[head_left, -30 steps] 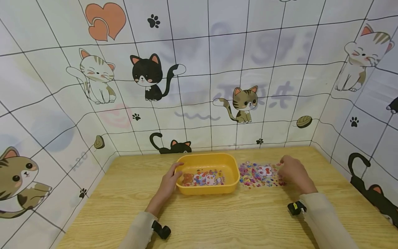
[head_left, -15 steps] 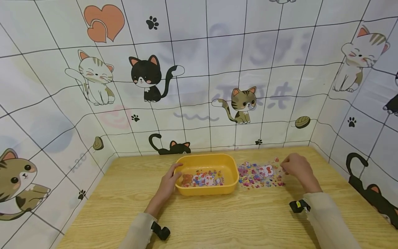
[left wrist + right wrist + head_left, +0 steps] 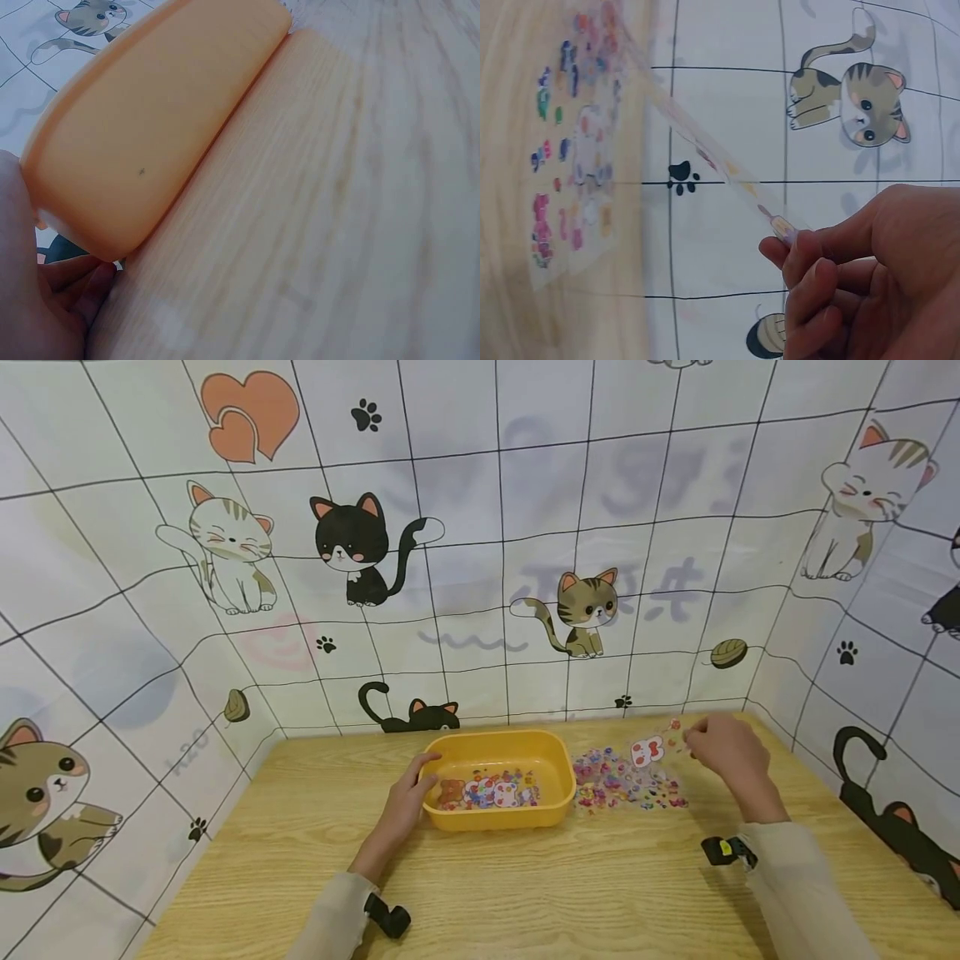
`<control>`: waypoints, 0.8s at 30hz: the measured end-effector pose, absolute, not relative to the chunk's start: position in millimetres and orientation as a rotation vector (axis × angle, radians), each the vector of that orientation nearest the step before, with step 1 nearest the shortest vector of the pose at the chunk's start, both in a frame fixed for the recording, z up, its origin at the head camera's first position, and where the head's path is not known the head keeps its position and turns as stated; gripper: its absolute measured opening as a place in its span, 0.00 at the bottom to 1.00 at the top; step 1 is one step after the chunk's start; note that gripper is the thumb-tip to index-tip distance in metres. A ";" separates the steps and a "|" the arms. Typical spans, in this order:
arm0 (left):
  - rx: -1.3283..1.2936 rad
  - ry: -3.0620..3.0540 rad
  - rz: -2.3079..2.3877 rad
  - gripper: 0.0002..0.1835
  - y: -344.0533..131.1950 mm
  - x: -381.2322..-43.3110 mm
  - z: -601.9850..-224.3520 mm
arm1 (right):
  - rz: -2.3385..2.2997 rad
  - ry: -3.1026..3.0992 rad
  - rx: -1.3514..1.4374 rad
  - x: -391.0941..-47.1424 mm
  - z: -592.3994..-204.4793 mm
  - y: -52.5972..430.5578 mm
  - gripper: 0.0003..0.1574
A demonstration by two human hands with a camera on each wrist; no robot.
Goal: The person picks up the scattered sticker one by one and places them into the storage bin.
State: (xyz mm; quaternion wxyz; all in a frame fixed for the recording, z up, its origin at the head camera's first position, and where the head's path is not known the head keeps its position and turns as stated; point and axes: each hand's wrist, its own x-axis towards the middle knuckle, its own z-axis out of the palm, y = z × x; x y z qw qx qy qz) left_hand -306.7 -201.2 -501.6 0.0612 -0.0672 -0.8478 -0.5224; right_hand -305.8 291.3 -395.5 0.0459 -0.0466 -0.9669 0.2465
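My left hand (image 3: 405, 797) grips the left end of a yellow plastic tray (image 3: 498, 820), with fingers over its rim. In the left wrist view, fingertips show at the corner of the tray's wall (image 3: 142, 142). Between thumb and fingers, my right hand (image 3: 727, 753) pinches the right edge of a clear plastic sheet (image 3: 647, 752) printed with a white cartoon face and red bow. That edge is lifted off the table; the right wrist view shows the sheet (image 3: 712, 154) slanting down from the fingertips. Below it lies another clear sheet with small colourful pictures (image 3: 559, 157).
Inside the tray lie pieces with a brown bear (image 3: 452, 792), a white cartoon face (image 3: 506, 793) and small colourful bits. The wooden table (image 3: 540, 893) meets a tiled cat-print wall covering (image 3: 480, 635) at the back. A black camera (image 3: 388, 917) sits on each wrist.
My right hand has risen and moved slightly right and back, lifting the sheet's right edge off the colourful pictures beneath. The left hand and tray stay in place.
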 end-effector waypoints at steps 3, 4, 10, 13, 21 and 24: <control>-0.195 -2.563 -1.582 0.21 -201.5 -306.0 -501.5 | 0.739 -2.915 -0.127 -300.9 -386.8 288.6 0.27; -0.192 -2.563 -1.585 0.21 -201.4 -305.7 -501.3 | 0.731 -2.900 -0.115 -299.1 -383.9 287.9 0.28; -0.188 -2.557 -1.596 0.21 -200.6 -305.9 -500.4 | 0.715 -2.805 -0.098 -287.0 -364.7 281.2 0.28; -0.193 -2.555 -1.597 0.21 -199.8 -306.6 -500.1 | 0.717 -2.776 -0.103 -281.4 -356.3 278.2 0.28; -0.188 -2.561 -1.592 0.21 -200.2 -305.9 -501.5 | 0.708 -2.707 -0.092 -268.8 -339.3 265.0 0.27; -0.190 -2.562 -1.591 0.20 -200.3 -306.4 -502.1 | 0.718 -2.661 -0.078 -264.2 -334.6 260.8 0.26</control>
